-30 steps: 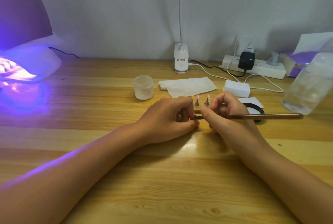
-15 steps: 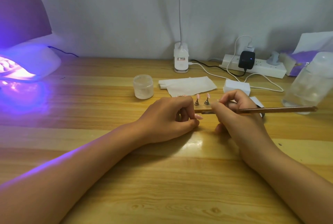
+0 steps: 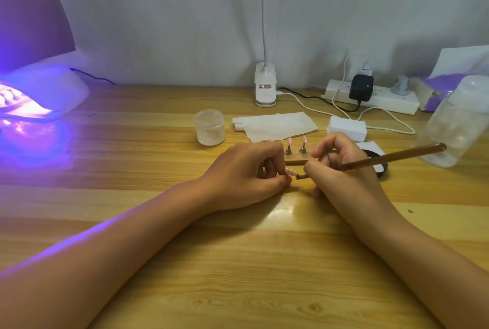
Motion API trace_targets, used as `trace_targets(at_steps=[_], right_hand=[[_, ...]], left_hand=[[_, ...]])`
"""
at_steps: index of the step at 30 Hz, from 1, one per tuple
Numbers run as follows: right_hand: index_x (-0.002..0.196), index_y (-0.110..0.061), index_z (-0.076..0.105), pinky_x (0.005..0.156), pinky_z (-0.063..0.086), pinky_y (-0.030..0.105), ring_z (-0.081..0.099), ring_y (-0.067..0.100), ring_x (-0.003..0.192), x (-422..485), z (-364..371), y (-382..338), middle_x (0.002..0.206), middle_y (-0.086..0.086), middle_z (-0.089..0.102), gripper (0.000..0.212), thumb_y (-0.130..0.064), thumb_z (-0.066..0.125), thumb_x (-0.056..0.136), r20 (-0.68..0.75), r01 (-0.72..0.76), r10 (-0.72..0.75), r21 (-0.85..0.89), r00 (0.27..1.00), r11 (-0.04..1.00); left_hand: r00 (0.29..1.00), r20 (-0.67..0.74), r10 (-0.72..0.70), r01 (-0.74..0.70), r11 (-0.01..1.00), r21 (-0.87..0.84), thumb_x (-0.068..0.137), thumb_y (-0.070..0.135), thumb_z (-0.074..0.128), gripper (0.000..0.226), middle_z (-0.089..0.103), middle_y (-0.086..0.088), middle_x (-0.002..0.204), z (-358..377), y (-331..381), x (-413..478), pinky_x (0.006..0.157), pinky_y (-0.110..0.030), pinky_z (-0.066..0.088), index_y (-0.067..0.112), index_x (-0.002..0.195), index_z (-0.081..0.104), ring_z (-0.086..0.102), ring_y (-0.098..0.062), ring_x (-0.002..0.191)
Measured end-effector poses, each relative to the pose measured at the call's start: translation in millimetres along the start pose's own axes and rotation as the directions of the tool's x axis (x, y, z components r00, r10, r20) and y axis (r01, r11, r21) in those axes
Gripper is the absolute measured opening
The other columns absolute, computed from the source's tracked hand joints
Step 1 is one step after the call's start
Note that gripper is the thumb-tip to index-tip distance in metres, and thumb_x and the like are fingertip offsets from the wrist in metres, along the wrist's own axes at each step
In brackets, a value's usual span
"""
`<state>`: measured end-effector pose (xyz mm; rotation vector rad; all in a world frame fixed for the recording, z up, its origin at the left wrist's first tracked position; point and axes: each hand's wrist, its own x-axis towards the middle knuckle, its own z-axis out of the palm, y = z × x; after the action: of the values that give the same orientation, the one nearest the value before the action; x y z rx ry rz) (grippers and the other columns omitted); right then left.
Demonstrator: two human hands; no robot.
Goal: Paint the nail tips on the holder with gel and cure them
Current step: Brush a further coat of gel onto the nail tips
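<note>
**On the wooden surface (image 3: pixel 238 262), a brush touched a pink nail tip**

Near the middle of the surface, the left hand (image 3: pixel 248 172) lay on its side with its fingers curled in. Its grip pinched one pink nail tip (image 3: pixel 290 170) between the thumb and the fingers. What the tip sat on was hidden by the hand. The right hand (image 3: pixel 341 167) held a long brown brush (image 3: pixel 391 155) like a pencil, with its grip closed round the handle. The dark end of the brush touched the edge of the pink nail tip. The handle pointed up and off to the right.

Just behind the hands lay the holder (image 3: pixel 296 162), a thin strip. Two more nail tips (image 3: pixel 290 140) stood upright on it, on little metal stands. A small frosted jar (image 3: pixel 209 127) stood to the left of them. A folded white wipe (image 3: pixel 275 125) lay behind them. At the far left, the curing lamp (image 3: pixel 39 95) glowed purple, well apart from the hands. A clear plastic bottle (image 3: pixel 455 122) was at the right edge. A white power strip (image 3: pixel 383 98) lay by the wall.
</note>
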<state>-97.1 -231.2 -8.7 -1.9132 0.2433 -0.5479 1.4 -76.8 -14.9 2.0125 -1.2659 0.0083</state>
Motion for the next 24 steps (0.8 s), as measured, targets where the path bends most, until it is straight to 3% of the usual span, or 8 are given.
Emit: trace_targets(at_steps=[4,7,9,13,17,22,24], right_hand=[[0.086,-0.014,0.054,0.044,0.045,0.016,0.057,0.010,0.051,-1.6,-0.4,-2.5,0.062,0.011,0.058,0.012,-0.008,0.064,0.088,-0.040,-0.028,0.033,0.130,0.999,0.991],[0.089,-0.013,0.054,0.049,0.049,0.018,0.057,0.004,0.053,-2.5,0.4,-4.1,0.060,0.002,0.061,0.014,-0.017,0.067,0.089,-0.019,-0.033,0.037,0.190,0.999,0.981],[0.092,-0.011,0.054,0.053,0.051,0.020,0.059,0.004,0.056,-3.1,2.0,-4.7,0.061,0.000,0.063,0.017,-0.021,0.068,0.089,0.025,-0.022,0.018,0.158,1.000,0.987],[0.091,-0.010,0.056,0.057,0.047,0.020,0.058,0.007,0.059,-3.6,4.3,-5.2,0.074,0.014,0.066,0.016,-0.018,0.069,0.088,0.042,0.013,-0.015,0.059,0.999,0.998],[0.088,-0.014,0.056,0.062,0.049,0.034,0.056,0.013,0.060,-3.0,2.5,-5.1,0.072,0.017,0.063,0.010,-0.012,0.066,0.088,0.046,0.007,-0.008,0.015,0.999,1.000],[0.086,-0.013,0.056,0.056,0.048,0.027,0.058,0.025,0.058,-0.9,0.7,-1.3,0.062,0.011,0.057,0.010,-0.006,0.063,0.084,-0.001,0.009,-0.009,-0.001,1.000,1.000],[0.085,-0.014,0.056,0.052,0.048,0.024,0.059,0.020,0.055,-0.5,0.3,-0.2,0.060,0.008,0.058,0.010,-0.007,0.063,0.086,-0.023,0.001,0.000,0.028,1.000,1.000]], left_hand=[[1.000,0.003,-0.004,0.004,1.000,0.004,0.086,0.023,0.076,0.020,0.053,0.021,0.063,-0.4,0.8,-0.2,0.056,-0.016,0.033,0.029,0.078,0.058,0.050,-0.001,0.059],[1.000,-0.001,-0.014,0.014,1.000,0.006,0.085,0.022,0.075,0.020,0.052,0.018,0.062,-0.3,1.6,-0.5,0.057,-0.019,0.033,0.027,0.078,0.057,0.050,-0.002,0.059],[1.000,0.000,-0.015,0.015,1.000,0.009,0.085,0.021,0.075,0.020,0.052,0.016,0.063,-0.3,2.2,-0.7,0.057,-0.021,0.034,0.025,0.078,0.057,0.050,-0.003,0.059],[1.000,0.007,-0.016,0.016,1.000,0.012,0.085,0.020,0.074,0.021,0.052,0.015,0.063,-0.7,2.6,-0.7,0.057,-0.023,0.034,0.025,0.078,0.055,0.048,-0.004,0.059],[1.000,0.008,-0.012,0.012,1.000,0.001,0.086,0.019,0.075,0.021,0.052,0.016,0.064,-1.1,2.3,-1.2,0.057,-0.023,0.034,0.027,0.079,0.056,0.049,-0.004,0.059],[1.000,0.001,-0.023,0.023,1.000,0.001,0.087,0.021,0.074,0.024,0.054,0.024,0.064,0.1,1.9,-0.7,0.057,-0.022,0.034,0.030,0.077,0.054,0.049,-0.003,0.059],[1.000,0.004,-0.018,0.018,1.000,0.008,0.087,0.022,0.074,0.022,0.053,0.023,0.063,-0.3,2.2,-0.9,0.057,-0.020,0.033,0.029,0.077,0.055,0.050,-0.003,0.060]])
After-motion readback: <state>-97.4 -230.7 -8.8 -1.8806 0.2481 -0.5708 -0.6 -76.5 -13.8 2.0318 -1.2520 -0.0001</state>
